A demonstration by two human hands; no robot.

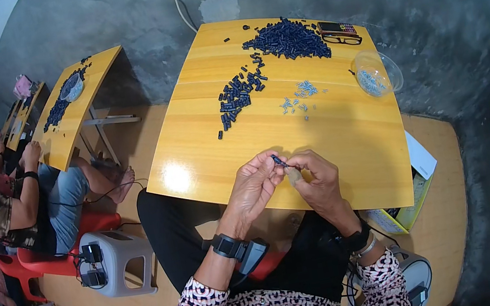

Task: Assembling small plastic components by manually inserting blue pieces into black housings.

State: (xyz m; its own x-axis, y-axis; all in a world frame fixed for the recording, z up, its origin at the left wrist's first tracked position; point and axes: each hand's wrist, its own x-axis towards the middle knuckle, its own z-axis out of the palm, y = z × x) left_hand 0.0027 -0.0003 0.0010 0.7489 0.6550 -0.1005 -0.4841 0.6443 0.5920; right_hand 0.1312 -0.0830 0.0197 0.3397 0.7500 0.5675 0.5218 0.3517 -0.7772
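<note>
Head view: your left hand and your right hand meet over the near edge of the counter. Left fingers: clamped on a small black piece, thumb against fingertips. Right fingers: pinched together on the lower-right end of the same piece; whether they also grip a smaller part cannot be told. The black piece is therefore between your two hands, tilted, above the counter surface.

Note the layout ahead of you. A large heap of black pieces lies at the far edge; a looser group of black pieces trails from it toward the left and nearer to you. Small silvery parts lie scattered to the right of that group. A clear round container at the right edge holds more of them. Just beside the large heap are a phone and eyeglasses.

To your left, a co-worker sits at a second counter, which carries further black pieces and a clear bowl.
</note>
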